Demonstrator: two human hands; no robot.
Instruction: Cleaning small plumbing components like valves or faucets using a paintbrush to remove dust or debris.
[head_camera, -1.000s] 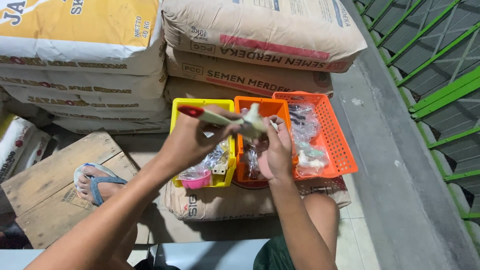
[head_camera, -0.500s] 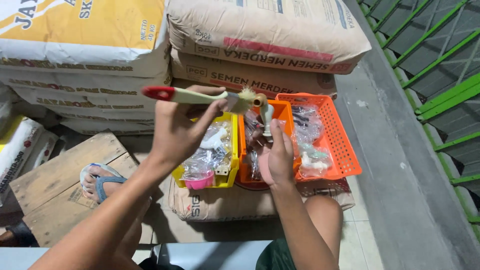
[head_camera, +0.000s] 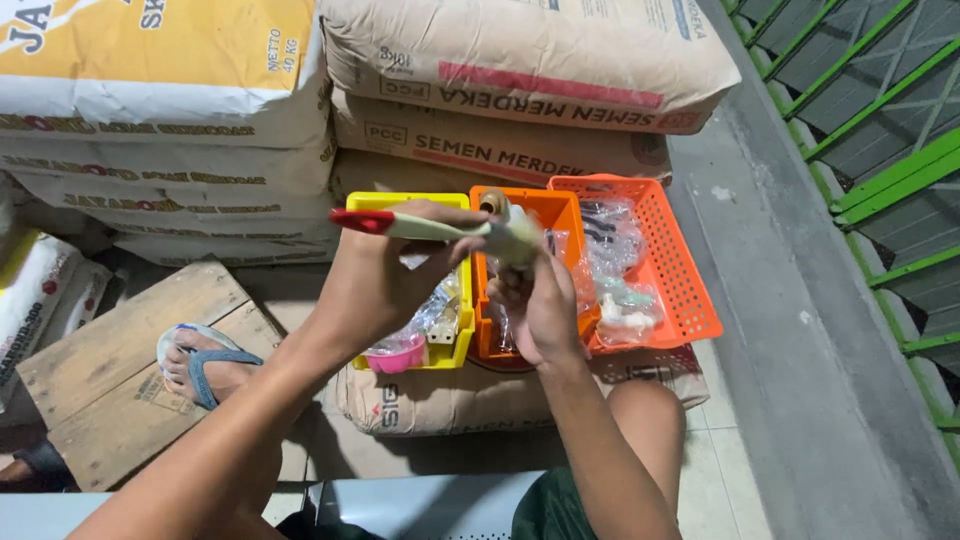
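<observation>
My left hand (head_camera: 385, 275) grips a pale green lever handle with a red tip (head_camera: 405, 226), lying level and pointing left. The handle joins a valve body (head_camera: 512, 236) with a brass-coloured fitting on top, and my right hand (head_camera: 540, 305) holds that body from below. Both hands hover over a yellow bin (head_camera: 462, 340) and an orange bin (head_camera: 552, 212) that hold small parts in clear plastic bags.
An orange mesh basket (head_camera: 690, 300) with bagged fittings sits to the right of the bins. All three rest on a cement sack (head_camera: 440, 400). More sacks (head_camera: 500, 90) are stacked behind. My sandalled foot (head_camera: 200, 365) is on a wooden pallet (head_camera: 90, 390). Green railing (head_camera: 880, 160) runs at right.
The lever handle has swung from a slant to level, its red tip now further left. Both hands stay on the valve over the bins.
</observation>
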